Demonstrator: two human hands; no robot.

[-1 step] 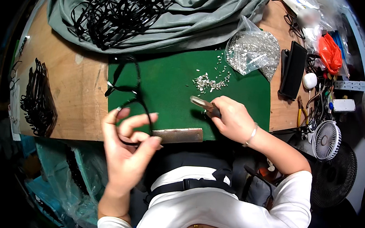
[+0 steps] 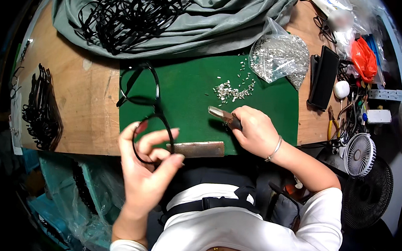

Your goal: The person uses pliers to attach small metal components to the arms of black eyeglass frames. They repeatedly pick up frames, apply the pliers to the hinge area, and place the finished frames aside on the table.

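A black eyeglass frame (image 2: pixel 157 104) hangs over the left part of a green mat (image 2: pixel 190 85). My left hand (image 2: pixel 144 173) grips its near rim, with fingers curled around and through that rim. In my right hand (image 2: pixel 259 132) is a pair of pliers (image 2: pixel 224 115), jaws pointing left over the mat. The handles are mostly hidden in my fist. Just beyond the pliers lies a loose heap of small silvery metal pieces (image 2: pixel 231 91). Farther right, a clear plastic bag (image 2: pixel 280 56) holds many more such pieces. A flat textured metal strip (image 2: pixel 199 148) lies along the mat's near edge.
Tangled black eyeglass frames (image 2: pixel 129 13) are heaped on a grey cloth (image 2: pixel 217 28) at the back. More black frames (image 2: pixel 41 109) stand bunched at left. To the right are a black phone-like object (image 2: pixel 323 78), yellow-handled pliers (image 2: pixel 330 125), cables and a white fan (image 2: pixel 360 154).
My left hand and the eyeglass frame have shifted slightly right, and the frame's far rim has turned to show its round shape. My right hand with the pliers has barely moved.
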